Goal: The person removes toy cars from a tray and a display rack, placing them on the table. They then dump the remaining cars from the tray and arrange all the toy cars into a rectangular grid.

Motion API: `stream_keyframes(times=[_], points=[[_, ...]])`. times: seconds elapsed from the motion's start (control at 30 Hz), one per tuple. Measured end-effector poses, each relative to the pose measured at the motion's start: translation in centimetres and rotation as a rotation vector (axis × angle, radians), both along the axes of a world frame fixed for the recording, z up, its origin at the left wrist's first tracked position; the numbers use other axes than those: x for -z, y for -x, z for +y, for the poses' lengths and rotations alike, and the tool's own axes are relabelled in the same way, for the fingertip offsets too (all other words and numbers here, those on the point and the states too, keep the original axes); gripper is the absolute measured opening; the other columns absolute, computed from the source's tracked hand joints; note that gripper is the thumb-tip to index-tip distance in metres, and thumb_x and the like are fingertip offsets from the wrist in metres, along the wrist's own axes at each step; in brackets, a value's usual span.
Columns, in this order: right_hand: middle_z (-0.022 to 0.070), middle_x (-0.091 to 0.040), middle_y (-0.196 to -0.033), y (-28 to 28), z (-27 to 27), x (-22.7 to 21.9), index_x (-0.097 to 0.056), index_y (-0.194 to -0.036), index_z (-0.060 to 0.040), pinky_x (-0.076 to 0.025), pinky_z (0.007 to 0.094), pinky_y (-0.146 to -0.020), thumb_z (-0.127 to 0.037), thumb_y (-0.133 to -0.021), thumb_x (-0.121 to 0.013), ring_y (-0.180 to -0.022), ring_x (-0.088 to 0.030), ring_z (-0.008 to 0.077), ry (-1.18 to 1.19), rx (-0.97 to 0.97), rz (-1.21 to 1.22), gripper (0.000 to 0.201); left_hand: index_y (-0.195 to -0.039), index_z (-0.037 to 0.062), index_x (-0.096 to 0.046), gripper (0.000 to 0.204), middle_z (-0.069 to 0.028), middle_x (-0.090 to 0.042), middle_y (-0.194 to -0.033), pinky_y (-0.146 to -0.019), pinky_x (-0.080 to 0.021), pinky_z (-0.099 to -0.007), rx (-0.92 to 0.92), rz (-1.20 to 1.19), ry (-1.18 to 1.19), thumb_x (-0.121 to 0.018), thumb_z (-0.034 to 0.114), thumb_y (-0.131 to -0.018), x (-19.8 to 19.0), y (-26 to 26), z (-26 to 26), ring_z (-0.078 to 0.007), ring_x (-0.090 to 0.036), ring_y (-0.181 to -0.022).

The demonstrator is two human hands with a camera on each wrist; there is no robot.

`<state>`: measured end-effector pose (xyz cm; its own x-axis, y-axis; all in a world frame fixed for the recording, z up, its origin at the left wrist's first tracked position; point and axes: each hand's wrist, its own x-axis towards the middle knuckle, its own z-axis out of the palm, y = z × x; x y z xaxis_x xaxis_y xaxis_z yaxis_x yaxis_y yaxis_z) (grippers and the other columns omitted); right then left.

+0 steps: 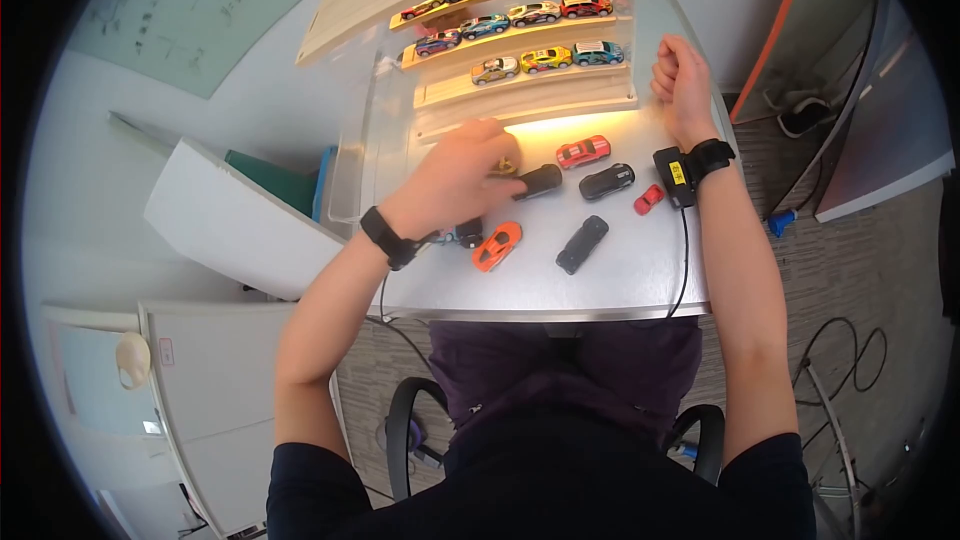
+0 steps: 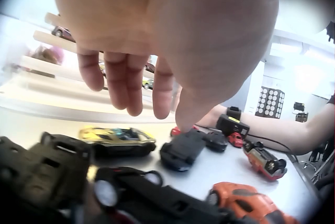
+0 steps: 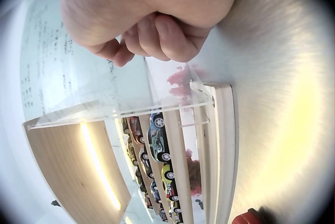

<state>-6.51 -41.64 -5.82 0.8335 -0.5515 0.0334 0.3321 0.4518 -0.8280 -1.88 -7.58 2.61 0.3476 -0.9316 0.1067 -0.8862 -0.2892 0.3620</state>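
Observation:
Over the toy cars, my left hand (image 1: 455,175) reaches with relaxed fingers pointing down. In the left wrist view its fingertips hang above a yellow toy car (image 2: 118,141), and the thumb tip overlaps a dark toy car (image 2: 183,150). Nothing shows between those fingers. My right hand (image 1: 685,90) rests at the right of the table beside the display rack (image 1: 530,120), its fingers curled into the palm and holding nothing visible. Around the left hand lie an orange car (image 1: 497,246), a red car (image 1: 583,151) and a black car (image 1: 607,181).
Rows of colourful toy cars (image 1: 547,60) stand on the rack's lit wooden shelves. Nearer the table edge is another dark car (image 1: 582,244); a small red car (image 1: 649,200) lies by the right wrist camera. A cable (image 1: 685,265) runs over the table's front edge.

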Motion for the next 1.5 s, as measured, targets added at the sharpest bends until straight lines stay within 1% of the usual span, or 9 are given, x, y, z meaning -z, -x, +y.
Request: stream_keyframes(times=[0.17, 0.33, 0.47, 0.57, 0.77, 0.87, 0.97, 1.17, 1.5], points=[[-0.0099, -0.03, -0.064, 0.0, 0.2, -0.3, -0.056, -0.087, -0.0124, -0.021, 0.0268, -0.048, -0.024, -0.109, -0.063, -0.051, -0.025, 0.0033, 0.001, -0.007, 0.002, 0.026, -0.114, 0.0077, -0.065, 0.033, -0.0128, -0.066, -0.107, -0.089, -0.056, -0.0432, 0.063, 0.018, -0.09, -0.086, 0.01, -0.089, 1.5, 1.4, -2.2, -0.0327, -0.065, -0.103], [-0.0091, -0.03, -0.064, 0.1, 0.1, -0.1, -0.055, -0.089, -0.0116, -0.022, 0.0261, -0.046, -0.024, -0.111, -0.061, -0.05, -0.025, 0.0036, 0.008, -0.006, -0.009, 0.026, -0.131, 0.0084, -0.066, 0.038, -0.0064, -0.069, -0.115, -0.085, -0.057, -0.034, -0.18, 0.528, -0.138, -0.075, 0.001, -0.095, -0.6, 2.1, -2.5, -0.0188, -0.068, -0.101], [-0.0091, -0.03, -0.064, -0.1, 0.1, 0.0, -0.056, -0.089, -0.0116, -0.022, 0.0262, -0.046, -0.024, -0.112, -0.061, -0.05, -0.025, 0.0039, 0.008, -0.01, -0.012, 0.027, -0.136, 0.0106, -0.068, 0.042, -0.0096, -0.07, -0.108, -0.078, -0.058, -0.0324, -0.014, 0.587, 0.058, -0.077, 0.005, -0.095, 0.6, 1.5, -1.5, -0.0163, -0.067, -0.087], [-0.0091, -0.031, -0.064, 0.0, -0.1, 0.1, -0.055, -0.089, -0.0116, -0.022, 0.026, -0.046, -0.024, -0.112, -0.06, -0.05, -0.025, 0.0039, 0.007, -0.017, -0.014, 0.027, -0.131, 0.008, -0.07, 0.039, -0.0043, -0.071, -0.118, -0.089, -0.057, -0.0333, -0.097, 0.613, -0.113, -0.082, 0.002, -0.094, 0.3, 1.6, -1.3, -0.0187, -0.068, -0.108], [-0.0097, -0.029, -0.065, 0.1, 0.2, -0.1, -0.055, -0.088, -0.012, -0.022, 0.026, -0.047, -0.024, -0.11, -0.061, -0.051, -0.025, 0.0031, 0.015, -0.011, -0.007, 0.026, -0.117, 0.007, -0.074, 0.034, -0.0105, -0.073, -0.114, -0.1, -0.054, -0.0427, 0.106, -0.021, -0.033, -0.089, 0.009, -0.086, 1.1, 1.8, -0.8, -0.0347, -0.067, -0.113], [-0.0095, -0.03, -0.064, 0.0, 0.1, -0.3, -0.054, -0.088, -0.012, -0.021, 0.0263, -0.046, -0.025, -0.112, -0.06, -0.05, -0.024, 0.0035, 0.017, -0.009, 0.003, 0.027, -0.116, 0.0058, -0.075, 0.028, -0.012, -0.074, -0.112, -0.099, -0.054, -0.0435, 0.057, -0.019, -0.074, -0.086, 0.008, -0.089, -0.1, 1.4, -0.8, -0.0345, -0.068, -0.11], [-0.0096, -0.029, -0.065, 0.0, 0.1, 0.0, -0.054, -0.088, -0.0121, -0.021, 0.0262, -0.047, -0.025, -0.111, -0.061, -0.051, -0.025, 0.0033, 0.005, -0.005, 0.001, 0.027, -0.118, 0.0041, -0.075, 0.028, -0.0134, -0.074, -0.109, -0.098, -0.054, -0.0454, -0.148, -0.079, 0.154, -0.083, 0.008, -0.091, -1.4, -1.8, 0.1, -0.0358, -0.068, -0.106], [-0.0096, -0.029, -0.066, 0.0, 0.2, -0.1, -0.056, -0.088, -0.0123, -0.021, 0.026, -0.048, -0.024, -0.109, -0.063, -0.052, -0.026, 0.0028, 0.018, -0.006, 0.006, 0.025, -0.123, 0.0039, -0.074, 0.028, -0.015, -0.075, -0.115, -0.098, -0.055, -0.0462, -0.386, -0.383, -0.003, -0.077, 0.007, -0.095, -2.9, -8.6, 2.3, -0.0379, -0.068, -0.11], [-0.0089, -0.029, -0.065, 0.1, 0.3, -0.3, -0.054, -0.088, -0.0117, -0.021, 0.0266, -0.047, -0.024, -0.111, -0.06, -0.051, -0.024, 0.0036, 0.014, 0.01, 0.024, 0.027, -0.122, 0.0026, -0.074, 0.028, -0.0167, -0.076, -0.118, -0.097, -0.056, -0.0451, -0.38, -0.34, -0.008, -0.077, 0.003, -0.094, -1.3, -9.1, 2.1, -0.0364, -0.07, -0.111]])
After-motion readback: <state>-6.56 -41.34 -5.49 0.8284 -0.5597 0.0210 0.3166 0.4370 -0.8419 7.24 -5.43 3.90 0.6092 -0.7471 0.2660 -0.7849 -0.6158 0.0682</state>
